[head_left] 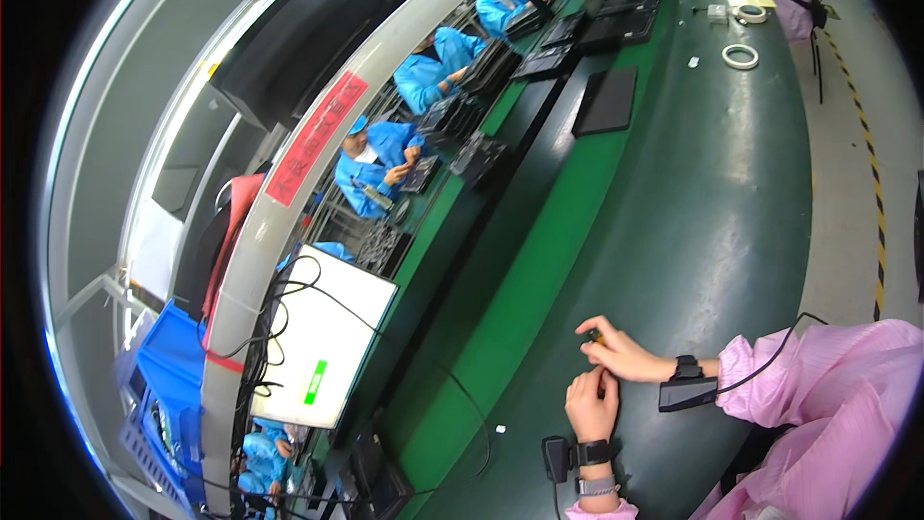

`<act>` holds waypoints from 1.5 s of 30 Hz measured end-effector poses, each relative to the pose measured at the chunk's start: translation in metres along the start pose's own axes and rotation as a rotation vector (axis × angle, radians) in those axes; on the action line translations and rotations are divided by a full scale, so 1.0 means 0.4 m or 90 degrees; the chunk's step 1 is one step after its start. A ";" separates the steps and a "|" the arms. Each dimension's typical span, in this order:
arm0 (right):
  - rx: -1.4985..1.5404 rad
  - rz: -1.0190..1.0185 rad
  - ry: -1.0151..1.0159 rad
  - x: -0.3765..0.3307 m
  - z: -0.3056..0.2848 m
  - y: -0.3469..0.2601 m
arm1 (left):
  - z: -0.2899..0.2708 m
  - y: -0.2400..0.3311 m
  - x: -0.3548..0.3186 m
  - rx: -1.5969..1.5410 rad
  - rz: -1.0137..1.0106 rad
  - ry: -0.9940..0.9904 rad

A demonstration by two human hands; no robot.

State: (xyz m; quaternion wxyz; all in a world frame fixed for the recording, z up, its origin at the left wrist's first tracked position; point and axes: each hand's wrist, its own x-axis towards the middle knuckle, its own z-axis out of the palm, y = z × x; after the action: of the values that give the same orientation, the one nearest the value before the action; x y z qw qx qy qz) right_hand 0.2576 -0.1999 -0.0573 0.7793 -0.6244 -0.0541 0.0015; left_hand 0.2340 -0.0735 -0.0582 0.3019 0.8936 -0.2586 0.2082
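Note:
My right hand point(624, 356) is raised over the dark green worktable point(703, 202), its fingers closed round a small black and yellow object point(595, 336) whose kind I cannot make out. Just below it, my left hand point(590, 406) has its fingers curled, with the fingertips close to the right hand. Whatever may be inside the left hand is hidden. Both wrists carry black straps and black boxes with cables, and pink sleeves cover my arms.
Left of my hands stands a lit monitor point(332, 337) with loose cables. A flat black panel point(606, 101) lies on the green strip farther off. Rolls of tape point(740, 57) sit at the far end. Across the line, several people in blue point(375, 164) handle dark parts.

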 end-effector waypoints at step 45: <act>-0.161 -0.099 -0.102 0.005 -0.006 -0.005 | -0.103 0.228 -0.136 -0.077 0.101 0.057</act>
State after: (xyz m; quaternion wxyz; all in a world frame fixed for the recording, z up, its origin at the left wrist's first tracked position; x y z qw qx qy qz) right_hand 0.2598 -0.2025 -0.0557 0.6855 -0.7091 -0.1642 -0.0158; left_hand 0.1290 -0.0910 -0.0175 0.3487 0.8404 -0.3272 0.2551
